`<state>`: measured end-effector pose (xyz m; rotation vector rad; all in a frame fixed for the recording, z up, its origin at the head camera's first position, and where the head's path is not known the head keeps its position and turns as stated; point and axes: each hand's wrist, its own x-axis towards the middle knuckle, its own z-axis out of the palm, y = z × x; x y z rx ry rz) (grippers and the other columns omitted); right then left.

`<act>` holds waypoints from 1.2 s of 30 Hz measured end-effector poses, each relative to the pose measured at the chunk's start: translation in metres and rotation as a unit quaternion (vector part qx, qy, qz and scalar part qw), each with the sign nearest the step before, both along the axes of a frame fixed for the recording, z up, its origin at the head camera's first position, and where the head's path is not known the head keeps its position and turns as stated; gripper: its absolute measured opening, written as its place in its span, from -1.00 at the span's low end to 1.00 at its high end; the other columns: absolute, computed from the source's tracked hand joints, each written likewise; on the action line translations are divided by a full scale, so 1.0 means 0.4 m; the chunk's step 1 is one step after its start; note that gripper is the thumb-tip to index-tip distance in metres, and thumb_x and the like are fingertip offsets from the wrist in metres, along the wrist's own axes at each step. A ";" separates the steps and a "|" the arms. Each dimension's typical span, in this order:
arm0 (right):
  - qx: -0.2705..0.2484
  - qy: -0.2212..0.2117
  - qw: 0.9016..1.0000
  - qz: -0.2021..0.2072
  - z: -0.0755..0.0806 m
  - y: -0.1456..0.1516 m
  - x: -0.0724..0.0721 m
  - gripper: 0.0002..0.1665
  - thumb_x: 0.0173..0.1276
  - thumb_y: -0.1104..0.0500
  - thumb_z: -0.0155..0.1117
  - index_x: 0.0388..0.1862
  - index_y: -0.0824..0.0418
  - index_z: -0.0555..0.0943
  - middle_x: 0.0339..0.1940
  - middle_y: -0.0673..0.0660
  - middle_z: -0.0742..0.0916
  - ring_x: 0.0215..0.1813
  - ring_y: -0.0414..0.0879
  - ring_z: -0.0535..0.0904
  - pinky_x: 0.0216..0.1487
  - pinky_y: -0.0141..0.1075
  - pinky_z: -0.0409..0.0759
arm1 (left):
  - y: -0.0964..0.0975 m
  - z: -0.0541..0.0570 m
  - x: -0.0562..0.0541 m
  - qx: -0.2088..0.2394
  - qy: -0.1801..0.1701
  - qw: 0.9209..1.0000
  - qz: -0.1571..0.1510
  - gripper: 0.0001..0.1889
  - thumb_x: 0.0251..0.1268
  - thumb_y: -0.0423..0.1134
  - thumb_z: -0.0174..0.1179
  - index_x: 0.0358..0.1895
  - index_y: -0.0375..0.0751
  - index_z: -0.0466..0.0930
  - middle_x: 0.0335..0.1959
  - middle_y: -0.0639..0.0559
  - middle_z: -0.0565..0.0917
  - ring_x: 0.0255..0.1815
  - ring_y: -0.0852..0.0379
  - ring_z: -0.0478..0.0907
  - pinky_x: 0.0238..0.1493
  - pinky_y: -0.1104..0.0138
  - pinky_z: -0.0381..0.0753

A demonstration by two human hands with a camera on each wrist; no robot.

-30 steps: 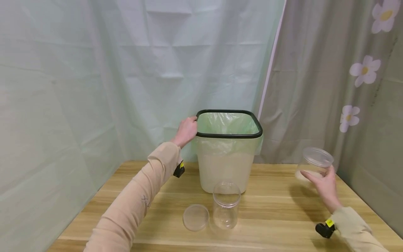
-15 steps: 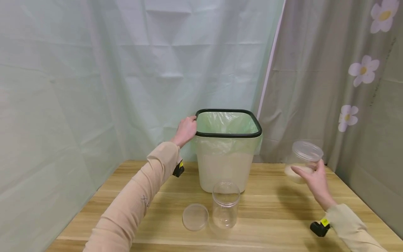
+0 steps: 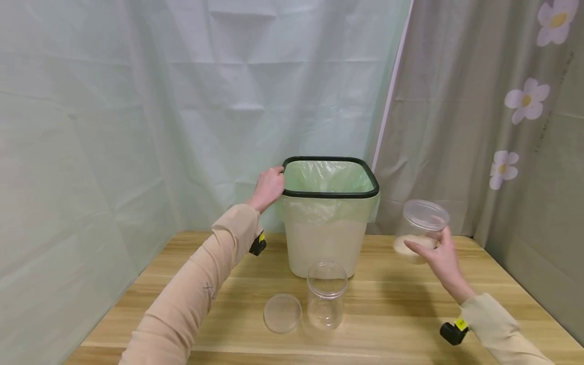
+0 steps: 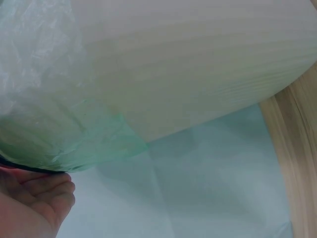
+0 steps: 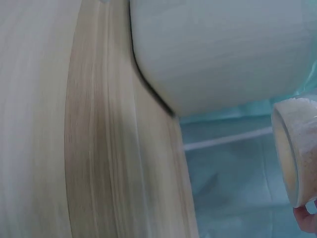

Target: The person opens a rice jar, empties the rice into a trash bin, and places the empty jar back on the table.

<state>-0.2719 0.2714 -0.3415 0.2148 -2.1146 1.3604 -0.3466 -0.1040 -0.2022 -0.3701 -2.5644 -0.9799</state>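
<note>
My left hand [image 3: 268, 188] grips the black rim [image 3: 329, 194] of a pale trash can [image 3: 326, 241] at its left side. A thin green bag [image 4: 106, 144] lines the can and folds out over the top. To the can's right, my right hand [image 3: 440, 256] holds a clear lidded jar [image 3: 417, 233] above the table, thumb in front and fingers behind. White material lies in the bottom of this jar. In front of the can stands an open clear jar [image 3: 326, 304], with nothing visible inside. A clear round lid [image 3: 282, 313] lies flat to its left.
Everything stands on a wood-grain table [image 3: 388, 324]. A pale green curtain [image 3: 219, 111] hangs behind, and a grey one with white flowers [image 3: 526, 100] is at the right. Each wrist carries a small black camera [image 3: 453, 332].
My right hand has carried the lidded jar leftward and slightly up, closer to the can. The left hand keeps its grip on the rim; the open jar and loose lid stay in place.
</note>
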 end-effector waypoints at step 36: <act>0.039 0.016 0.992 0.119 0.043 -0.132 0.050 -0.03 -0.05 0.31 0.46 0.32 0.20 0.14 0.11 0.16 0.42 0.08 -0.12 0.28 -0.06 -0.31 0.35 | 0.000 -0.005 -0.001 0.018 0.006 1.000 0.007 -0.57 0.36 -0.33 -0.33 0.20 -0.44 0.32 0.18 -0.27 0.35 0.21 -0.12 0.24 0.14 0.13 0.25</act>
